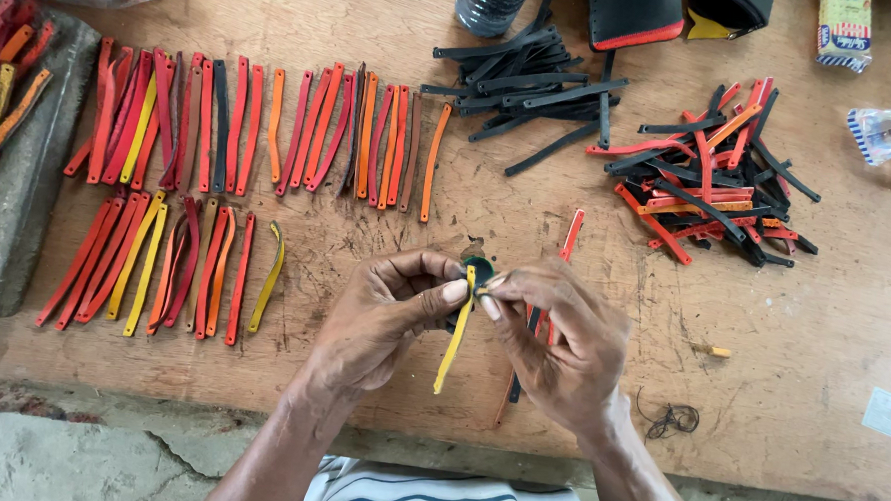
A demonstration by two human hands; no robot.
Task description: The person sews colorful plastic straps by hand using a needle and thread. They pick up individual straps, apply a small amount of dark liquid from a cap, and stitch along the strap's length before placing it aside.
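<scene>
Yellow strip near-upright, top end pinched between both hands, lower end toward the person.

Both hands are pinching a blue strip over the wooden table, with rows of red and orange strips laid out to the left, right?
Not quite: in the head view the strip pinched by the left hand and right hand is yellow, not blue. The rest holds.

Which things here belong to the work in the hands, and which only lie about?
In the work: left hand, right hand, yellow strap, sorted rows of straps, mixed strap pile.
Lying about: dark bottle, plastic wrapper, black thread.
</scene>
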